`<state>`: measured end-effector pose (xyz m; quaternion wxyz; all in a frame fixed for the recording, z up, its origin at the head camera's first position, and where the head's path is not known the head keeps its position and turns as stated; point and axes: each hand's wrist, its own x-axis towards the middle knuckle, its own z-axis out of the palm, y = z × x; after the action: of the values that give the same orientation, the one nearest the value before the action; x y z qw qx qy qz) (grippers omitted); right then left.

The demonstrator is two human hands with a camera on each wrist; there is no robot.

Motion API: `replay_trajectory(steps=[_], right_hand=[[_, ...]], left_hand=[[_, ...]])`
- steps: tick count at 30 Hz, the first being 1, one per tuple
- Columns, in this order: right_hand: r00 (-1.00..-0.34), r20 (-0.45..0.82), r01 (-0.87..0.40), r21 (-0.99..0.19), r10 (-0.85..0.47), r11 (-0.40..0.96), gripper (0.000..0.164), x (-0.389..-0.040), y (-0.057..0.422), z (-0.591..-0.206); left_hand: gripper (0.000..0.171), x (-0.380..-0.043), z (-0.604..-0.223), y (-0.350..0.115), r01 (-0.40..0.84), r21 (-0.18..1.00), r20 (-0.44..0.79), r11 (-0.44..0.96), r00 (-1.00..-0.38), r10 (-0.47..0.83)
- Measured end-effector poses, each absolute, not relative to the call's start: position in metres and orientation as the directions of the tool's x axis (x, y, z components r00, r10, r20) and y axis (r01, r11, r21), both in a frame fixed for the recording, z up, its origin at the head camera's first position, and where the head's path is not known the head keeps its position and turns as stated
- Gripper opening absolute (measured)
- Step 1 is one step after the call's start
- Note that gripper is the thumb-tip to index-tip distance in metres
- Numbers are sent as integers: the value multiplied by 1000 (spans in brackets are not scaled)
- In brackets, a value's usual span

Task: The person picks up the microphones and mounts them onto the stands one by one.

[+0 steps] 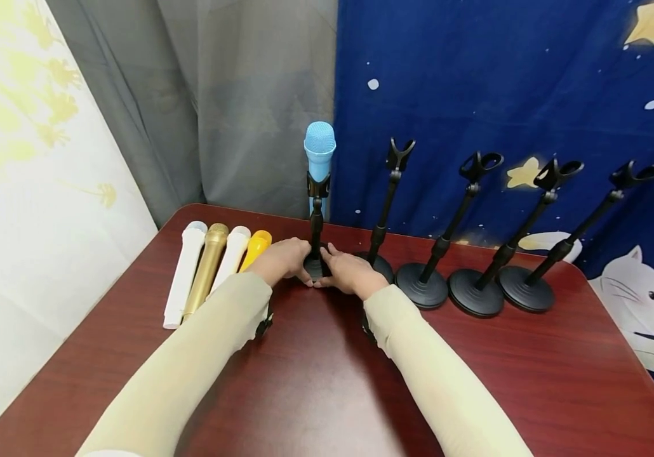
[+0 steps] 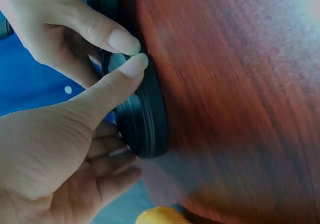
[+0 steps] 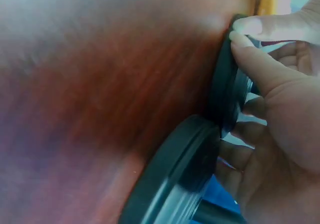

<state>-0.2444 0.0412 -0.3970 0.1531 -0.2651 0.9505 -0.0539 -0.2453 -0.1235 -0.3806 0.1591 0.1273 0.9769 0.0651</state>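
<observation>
A light blue microphone [image 1: 319, 152] sits upright in the clip of a black desktop microphone stand [image 1: 317, 222] near the table's back edge. Both hands hold that stand's round base. My left hand [image 1: 286, 259] grips it from the left, thumb on the top near the front rim and fingers round the side. From the right, my right hand [image 1: 351, 273] grips it the same way. In the left wrist view the two thumbtips meet on the base [image 2: 142, 114]. The right wrist view shows a neighbouring stand's base [image 3: 172, 179] right beside the held one.
Left of the hands lie a white microphone [image 1: 184, 273], a gold microphone [image 1: 206, 266], another white microphone [image 1: 230, 254] and a yellow microphone [image 1: 256, 246]. Several microphone stands without microphones, such as the nearest stand [image 1: 387, 209], line the right side of the reddish-brown table [image 1: 304, 381]. Curtains [image 1: 475, 76] hang behind.
</observation>
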Motion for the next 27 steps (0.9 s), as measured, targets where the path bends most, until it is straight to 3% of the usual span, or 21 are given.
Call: replay_trajectory(steps=[7,11,18,23,27], right_hand=[[-820,32,-545,-349,-571,763,78,-222,54,-387],[-817,228,-574,-402,-529,713,67,-204,64,-372],[-784,454,-613,-460,-423,643,60,-177,82,-350],[-774,565,-607,-531,-287,592,56,-169,95,-342],[-771,626,-582,-613,-120,534,51,-169,106,-339]], left_hand=[[64,-200,-384,-134,279,22,-110,960,-954,280],[64,-172,-382,-140,253,23,13,967,-967,253],[60,-142,-371,-158,205,180,205,962,-964,167],[73,-134,-365,-175,145,426,139,893,-986,94],[76,-133,-364,-186,76,485,105,871,-994,29]])
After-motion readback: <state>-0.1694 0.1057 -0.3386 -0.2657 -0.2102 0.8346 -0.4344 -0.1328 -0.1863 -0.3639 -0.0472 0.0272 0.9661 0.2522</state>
